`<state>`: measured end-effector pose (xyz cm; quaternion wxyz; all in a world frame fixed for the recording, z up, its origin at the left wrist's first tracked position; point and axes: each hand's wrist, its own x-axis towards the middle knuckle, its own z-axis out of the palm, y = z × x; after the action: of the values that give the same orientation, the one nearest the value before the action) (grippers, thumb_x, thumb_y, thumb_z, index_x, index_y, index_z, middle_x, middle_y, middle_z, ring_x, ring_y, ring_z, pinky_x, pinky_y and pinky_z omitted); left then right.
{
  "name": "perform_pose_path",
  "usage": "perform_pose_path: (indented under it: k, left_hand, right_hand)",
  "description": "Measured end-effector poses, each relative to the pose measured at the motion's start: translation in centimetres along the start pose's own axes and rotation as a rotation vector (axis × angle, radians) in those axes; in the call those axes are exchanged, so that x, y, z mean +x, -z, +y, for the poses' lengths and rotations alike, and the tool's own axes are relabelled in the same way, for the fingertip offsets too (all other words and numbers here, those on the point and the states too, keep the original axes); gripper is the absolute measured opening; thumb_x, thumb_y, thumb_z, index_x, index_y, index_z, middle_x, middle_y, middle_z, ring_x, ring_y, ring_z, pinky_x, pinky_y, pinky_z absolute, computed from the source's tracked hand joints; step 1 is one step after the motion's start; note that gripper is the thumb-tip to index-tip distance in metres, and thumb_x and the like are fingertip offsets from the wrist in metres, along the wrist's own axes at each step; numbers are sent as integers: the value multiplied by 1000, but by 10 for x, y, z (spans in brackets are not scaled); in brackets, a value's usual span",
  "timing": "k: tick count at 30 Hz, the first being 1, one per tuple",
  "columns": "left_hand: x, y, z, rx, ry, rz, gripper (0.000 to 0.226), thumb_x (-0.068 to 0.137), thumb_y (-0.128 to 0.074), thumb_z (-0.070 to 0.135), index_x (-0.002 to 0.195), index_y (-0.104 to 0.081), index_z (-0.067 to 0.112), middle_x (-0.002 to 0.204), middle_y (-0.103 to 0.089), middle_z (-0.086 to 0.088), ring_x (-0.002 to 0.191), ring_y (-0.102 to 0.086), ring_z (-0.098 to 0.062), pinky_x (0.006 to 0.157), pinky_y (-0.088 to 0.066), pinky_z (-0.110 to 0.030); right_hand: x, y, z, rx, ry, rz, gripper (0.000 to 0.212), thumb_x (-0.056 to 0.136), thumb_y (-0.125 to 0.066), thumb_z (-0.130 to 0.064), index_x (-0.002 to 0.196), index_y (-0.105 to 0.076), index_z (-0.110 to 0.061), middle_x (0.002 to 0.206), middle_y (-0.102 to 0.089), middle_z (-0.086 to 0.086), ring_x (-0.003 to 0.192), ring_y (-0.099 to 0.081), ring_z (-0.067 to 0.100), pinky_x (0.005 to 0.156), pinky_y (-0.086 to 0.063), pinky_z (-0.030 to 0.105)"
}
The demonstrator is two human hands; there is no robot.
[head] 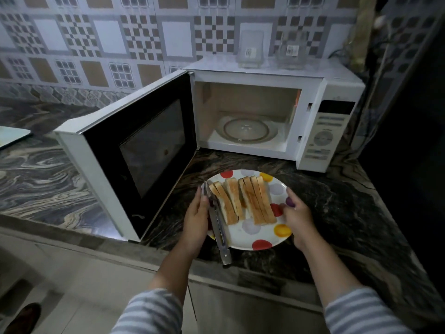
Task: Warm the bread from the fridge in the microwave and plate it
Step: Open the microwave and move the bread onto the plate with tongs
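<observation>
Sliced brown-crusted bread is lying in two rows on a round white plate with coloured dots, which is sitting on the dark marbled stone counter before the white microwave. Its black-windowed door is standing wide open just left of the plate. Left hand is gripping the plate's rim and metal tongs together; right hand is pinching the opposite rim. Two clear glass jars are resting on top.

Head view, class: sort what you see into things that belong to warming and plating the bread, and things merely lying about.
Belong to the job:
bread slices
spotted plate
tongs
open microwave
left hand
right hand

Lying about:
two glass jars on the microwave
pale board at far left
</observation>
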<state>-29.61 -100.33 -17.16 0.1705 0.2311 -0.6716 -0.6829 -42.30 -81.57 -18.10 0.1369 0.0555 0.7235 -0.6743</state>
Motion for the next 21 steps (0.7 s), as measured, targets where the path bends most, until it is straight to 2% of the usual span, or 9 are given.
perform_pose_path:
  k: [3,6,8,10,13,15,17,21]
  left_hand:
    - [-29,2,2,-54,-76,-54,36,103,-34,32,135,-39,47,142,-50,3,128,-50,-20,101,-44,-53]
    - [-57,6,-1,-45,-162,-108,36,104,-32,25,132,-48,42,133,-59,4,123,-56,-16,103,-44,-46]
    - [-74,10,-3,-44,-145,-86,37,104,-34,25,133,-49,42,132,-60,5,120,-57,-14,101,-46,-43]
    - [-92,12,-3,-27,-77,-26,36,104,-35,27,131,-48,48,129,-61,6,112,-60,-10,91,-53,-34]
    - [-135,21,-8,-39,-19,37,36,104,-36,25,133,-45,44,115,-67,1,87,-68,-8,62,-55,-21]
    - [-166,31,-15,-34,-4,67,39,103,-38,26,138,-43,42,114,-66,-4,82,-66,-11,57,-53,-20]
    - [-197,42,-23,-14,-8,84,40,103,-37,29,140,-41,44,108,-67,-5,82,-66,-13,59,-53,-23]
    - [-258,66,-34,10,3,146,37,103,-38,31,135,-46,48,90,-70,3,74,-65,-9,57,-53,-25]
  right_hand:
    - [-19,13,15,27,-9,-44,61,88,-53,-1,137,-48,-37,126,-63,2,105,-65,22,91,-54,46]
    - [-45,24,19,48,4,-71,60,89,-53,0,136,-50,-36,122,-66,2,104,-66,22,90,-55,46]
    - [-66,29,21,61,16,-87,61,88,-55,1,138,-48,-34,126,-63,2,107,-64,23,92,-53,46]
    - [-88,33,22,51,17,-76,64,88,-56,2,141,-45,-32,130,-58,2,112,-60,25,95,-51,46]
    - [-132,40,29,40,44,-115,61,90,-53,3,140,-46,-31,126,-62,4,105,-64,24,88,-55,46]
    - [-162,44,33,49,58,-161,58,91,-51,4,140,-47,-27,121,-64,3,96,-66,21,82,-57,41]
    - [-191,46,39,33,71,-197,56,93,-50,4,141,-44,-24,119,-63,2,96,-64,20,81,-55,38]
    - [-238,46,58,13,72,-246,57,93,-49,7,143,-42,-21,114,-60,-2,106,-60,21,95,-50,43]
